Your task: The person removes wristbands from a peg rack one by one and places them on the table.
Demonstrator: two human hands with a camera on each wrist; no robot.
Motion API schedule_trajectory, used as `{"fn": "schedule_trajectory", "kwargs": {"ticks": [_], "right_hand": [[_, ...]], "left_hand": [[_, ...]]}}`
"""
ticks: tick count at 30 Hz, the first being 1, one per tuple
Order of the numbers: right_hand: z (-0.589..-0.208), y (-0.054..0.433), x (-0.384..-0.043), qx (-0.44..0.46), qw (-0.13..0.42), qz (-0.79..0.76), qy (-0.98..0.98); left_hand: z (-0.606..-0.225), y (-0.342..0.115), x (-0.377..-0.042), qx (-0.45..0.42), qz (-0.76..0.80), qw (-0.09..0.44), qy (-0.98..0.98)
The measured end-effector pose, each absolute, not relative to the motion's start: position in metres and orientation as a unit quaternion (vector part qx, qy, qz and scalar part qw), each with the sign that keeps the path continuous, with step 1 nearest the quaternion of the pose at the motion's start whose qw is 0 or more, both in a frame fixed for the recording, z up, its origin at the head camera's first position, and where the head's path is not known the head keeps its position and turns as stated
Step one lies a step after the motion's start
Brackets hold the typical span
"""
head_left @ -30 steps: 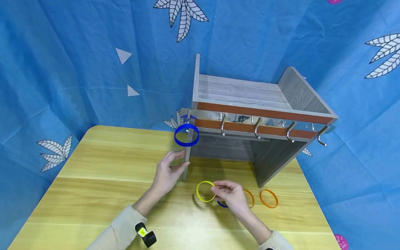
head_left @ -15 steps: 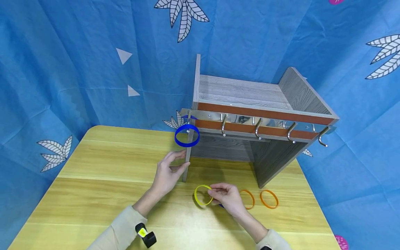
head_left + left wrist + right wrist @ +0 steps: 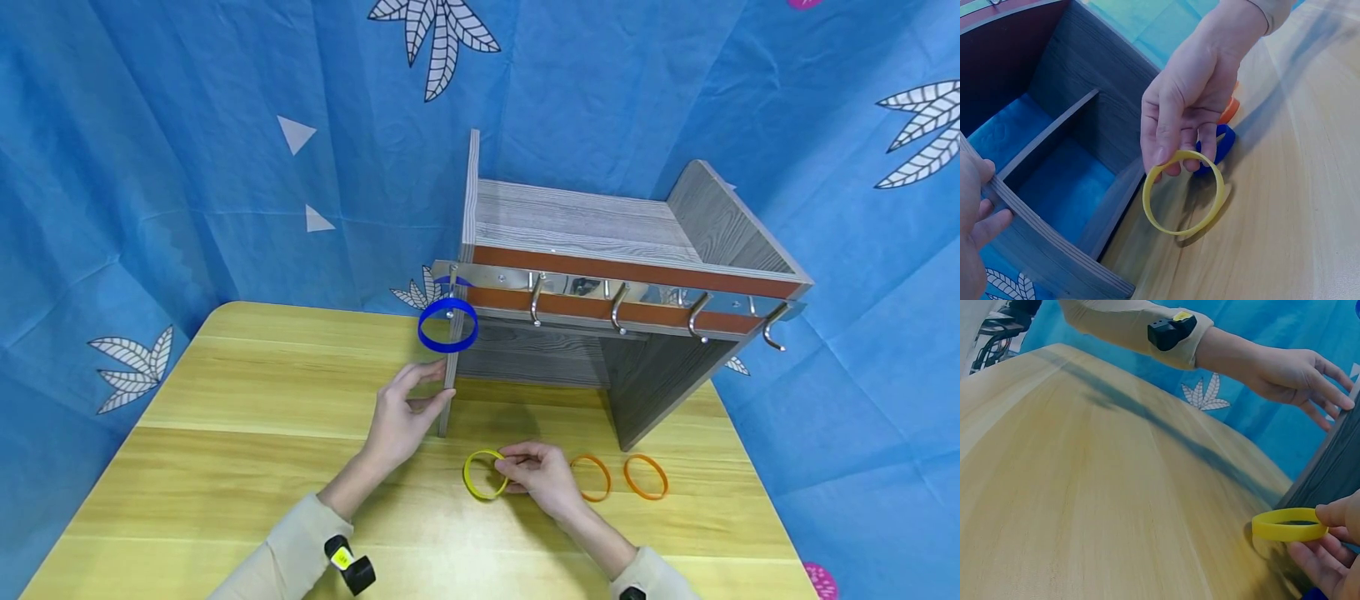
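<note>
My right hand (image 3: 546,482) pinches a yellow wristband (image 3: 467,477) between thumb and fingers, low over the table in front of the rack. In the left wrist view the wristband (image 3: 1219,190) hangs from the fingertips, its shadow close beneath. My left hand (image 3: 397,417) grips the front edge of the left side panel of a grey wooden hook rack (image 3: 573,217). A blue wristband (image 3: 448,346) hangs on the leftmost hook. Behind the right hand lies another blue wristband (image 3: 1229,142), hidden in the head view.
Two orange wristbands, one nearer (image 3: 609,483) and one further right (image 3: 651,497), lie on the wooden table (image 3: 262,492) right of my right hand. Several metal hooks (image 3: 617,310) jut forward from the rack's front rail. A blue patterned cloth (image 3: 225,150) hangs behind.
My right hand has moved slightly left and down with the yellow wristband, now covering the blue one on the table in the head view. The left hand has stayed on the panel.
</note>
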State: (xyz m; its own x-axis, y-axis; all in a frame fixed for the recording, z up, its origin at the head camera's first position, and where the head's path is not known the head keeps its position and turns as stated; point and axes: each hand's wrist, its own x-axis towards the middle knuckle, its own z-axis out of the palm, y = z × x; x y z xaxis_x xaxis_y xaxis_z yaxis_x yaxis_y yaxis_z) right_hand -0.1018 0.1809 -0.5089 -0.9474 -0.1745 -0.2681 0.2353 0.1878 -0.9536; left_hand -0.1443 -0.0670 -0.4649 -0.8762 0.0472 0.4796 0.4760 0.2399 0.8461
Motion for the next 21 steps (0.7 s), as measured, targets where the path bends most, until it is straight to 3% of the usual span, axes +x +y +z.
{"fn": "schedule_trajectory", "kwargs": {"ticks": [21], "right_hand": [[-0.509,0.1813,-0.1021,0.016,0.186,-0.617,0.764]], "left_hand": [[-0.4663,-0.0682,-0.1451,-0.175,-0.594,0.182,-0.764]]}}
